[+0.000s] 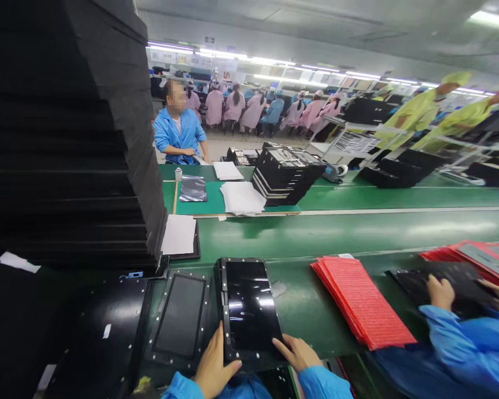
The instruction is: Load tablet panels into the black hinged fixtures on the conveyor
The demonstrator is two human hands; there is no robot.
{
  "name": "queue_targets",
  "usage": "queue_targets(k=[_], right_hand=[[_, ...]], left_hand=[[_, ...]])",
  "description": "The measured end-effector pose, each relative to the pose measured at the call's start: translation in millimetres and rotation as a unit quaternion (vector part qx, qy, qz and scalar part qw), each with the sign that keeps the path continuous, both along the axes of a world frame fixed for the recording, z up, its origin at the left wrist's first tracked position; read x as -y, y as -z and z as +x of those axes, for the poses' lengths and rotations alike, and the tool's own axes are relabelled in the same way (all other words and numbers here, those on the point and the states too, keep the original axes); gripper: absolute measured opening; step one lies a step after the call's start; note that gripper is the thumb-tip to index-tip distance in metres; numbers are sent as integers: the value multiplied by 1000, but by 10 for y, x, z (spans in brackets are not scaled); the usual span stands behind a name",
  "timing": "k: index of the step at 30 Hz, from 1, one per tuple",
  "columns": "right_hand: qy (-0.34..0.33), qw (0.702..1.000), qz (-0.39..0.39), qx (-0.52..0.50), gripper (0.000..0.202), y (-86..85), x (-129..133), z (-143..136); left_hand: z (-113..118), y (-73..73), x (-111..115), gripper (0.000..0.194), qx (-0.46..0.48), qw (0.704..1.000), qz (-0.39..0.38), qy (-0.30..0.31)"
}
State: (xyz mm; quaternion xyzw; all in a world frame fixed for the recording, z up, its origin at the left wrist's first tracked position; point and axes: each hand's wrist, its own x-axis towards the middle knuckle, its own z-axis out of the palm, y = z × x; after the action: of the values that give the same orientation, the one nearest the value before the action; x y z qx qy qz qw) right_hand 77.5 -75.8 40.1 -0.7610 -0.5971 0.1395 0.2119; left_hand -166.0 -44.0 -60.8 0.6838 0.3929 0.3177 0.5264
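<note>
A glossy black screen panel [249, 305] lies in front of me on the green bench [316, 233], resting on a black frame. My left hand [214, 368] lies against its near left edge, thumb on the lower rim. My right hand [297, 353] touches its near right corner with fingers spread. Left of it sits a black tray with a dark matte panel [178, 318]. Further left is another black panel [103, 332].
A tall stack of black foam sheets [87, 138] rises at the left. Red sheets [360, 299] lie to the right, beside a co-worker's hands [441, 293] in blue sleeves. Across the bench are white papers [242, 198], stacked black trays [285, 173] and a person in blue [178, 133].
</note>
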Motion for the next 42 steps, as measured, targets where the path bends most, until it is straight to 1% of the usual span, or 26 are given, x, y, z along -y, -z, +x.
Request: queue_targets(k=[1, 2, 3, 4, 6, 8, 10, 12, 14, 16, 18, 20, 21, 22, 23, 25, 26, 28, 29, 30, 32, 34, 36, 38, 40, 42], right_hand=[[-28, 995, 32, 85, 43, 20, -19, 50], [-49, 988, 63, 130, 40, 61, -32, 90], [-55, 985, 97, 131, 37, 123, -39, 117], [-47, 984, 133, 111, 37, 202, -37, 131], [-1, 985, 173, 12, 51, 389, -13, 128], [56, 976, 178, -113, 65, 564, 28, 112], [81, 957, 168, -221, 70, 677, 66, 118], [67, 941, 146, -298, 70, 734, 93, 161], [36, 931, 120, -344, 67, 777, 114, 223], [19, 927, 125, -353, 65, 835, 139, 272], [12, 931, 144, -334, 63, 890, 156, 306], [-13, 939, 137, -316, 65, 895, 108, 347], [-40, 942, 119, -313, 68, 864, 30, 374], [-70, 943, 99, -310, 72, 808, -97, 402], [-97, 943, 84, -307, 76, 723, -275, 427], [-139, 943, 65, -295, 79, 481, -753, 441], [-142, 944, 65, -292, 78, 339, -1020, 424], [-136, 938, 81, -307, 74, 79, -1513, 356], [-130, 935, 89, -317, 73, -13, -1705, 316], [-125, 931, 94, -329, 71, -69, -1848, 282], [-110, 926, 100, -347, 67, -84, -1988, 240], [-97, 924, 116, -352, 59, -33, -1989, 233], [-90, 925, 136, -342, 51, -2, -1950, 239], [-89, 930, 135, -329, 44, -18, -1950, 235], [-89, 936, 118, -320, 41, -52, -1997, 216], [-92, 937, 105, -320, 43, -75, -2046, 193]], left_hand=[[20, 3, 3, 90, 13, 1000, -11, -12], [48, 12, 6, 88, 30, 999, -19, -26], [83, 25, 10, 86, 48, 998, -26, -41], [124, 41, 14, 85, 67, 996, -31, -56], [215, 84, 22, 83, 100, 990, -45, -87], [303, 134, 27, 82, 123, 984, -61, -114], [375, 193, 26, 80, 133, 979, -72, -135], [426, 260, 27, 78, 123, 979, -79, -144], [457, 326, 53, 75, 102, 979, -77, -160], [468, 369, 118, 71, 83, 977, -64, -188], [461, 355, 189, 67, 72, 972, -58, -214], [445, 262, 173, 68, 76, 971, -66, -216], [435, 184, 99, 70, 82, 971, -67, -215], [424, 85, -29, 73, 88, 970, -60, -218], [410, -37, -210, 76, 89, 969, -45, -226], [377, -335, -680, 76, 74, 962, -3, -262], [361, -496, -931, 72, 62, 958, 10, -281], [343, -774, -1362, 57, 54, 955, 7, -292], [347, -865, -1512, 50, 54, 955, 5, -293], [360, -914, -1610, 44, 56, 954, 3, -294], [406, -904, -1669, 38, 64, 951, 11, -301], [458, -831, -1616, 41, 75, 946, 27, -313], [502, -806, -1556, 47, 79, 941, 41, -327], [536, -872, -1540, 54, 59, 938, 32, -341], [566, -988, -1512, 58, 4, 928, 11, -372], [597, -1077, -1351, 62, -80, 918, 22, -388]])
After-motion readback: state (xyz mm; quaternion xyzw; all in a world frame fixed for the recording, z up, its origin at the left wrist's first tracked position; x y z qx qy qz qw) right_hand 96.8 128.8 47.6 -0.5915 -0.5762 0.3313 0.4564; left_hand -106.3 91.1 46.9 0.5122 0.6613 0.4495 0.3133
